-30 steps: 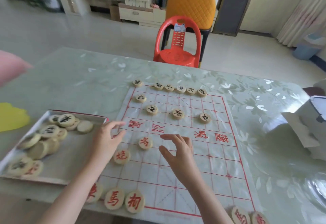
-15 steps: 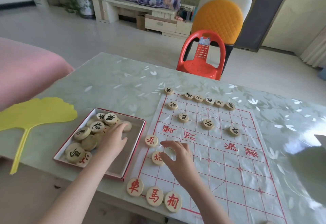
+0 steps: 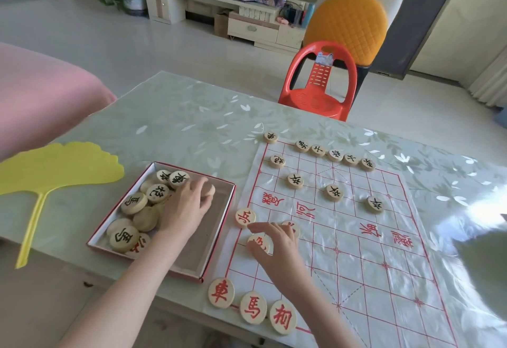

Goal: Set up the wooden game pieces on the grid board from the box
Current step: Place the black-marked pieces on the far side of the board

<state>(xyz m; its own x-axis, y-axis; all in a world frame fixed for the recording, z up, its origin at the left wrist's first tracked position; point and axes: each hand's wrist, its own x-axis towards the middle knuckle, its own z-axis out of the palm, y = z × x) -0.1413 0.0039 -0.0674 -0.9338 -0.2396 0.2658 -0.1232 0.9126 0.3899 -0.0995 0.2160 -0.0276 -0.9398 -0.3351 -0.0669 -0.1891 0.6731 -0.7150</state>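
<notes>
Reaching into the box [image 3: 201, 240] just left of the xiangqi board [image 3: 384, 238], the left hand [image 3: 186, 205] is lying palm-down over the loose pile, fingertips on a blank-faced disc [image 3: 207, 190]. Can't tell if it's gripping that disc or only touching it.

The right hand [image 3: 279, 246] is working the board's near-left area, with finger and thumb pinching a half-hidden red piece [image 3: 259, 242]. A second red piece [image 3: 293, 228] is showing past its knuckles, and a red soldier [image 3: 245, 217] is sitting on the board's left border line, just beyond the fingertips.

Progress, my read:
- The black side at the board's far edge is standing partly set: six discs in the back rank [image 3: 335, 155] with a gap after the corner one, one cannon [image 3: 277, 161], and three soldiers [image 3: 334, 192].
- The red chariot [image 3: 220, 293], horse [image 3: 253, 307] and elephant [image 3: 282, 317] are lining the board's near-left edge.
- The board's near-right corner is falling outside the frame, so I'm not counting red fully.
- Roughly ten discs, red and black mixed, are waiting in the box.

I'm calling it about halfway. What's left is the remaining soldiers, cannons and back-rank gaps on both sides.
</notes>
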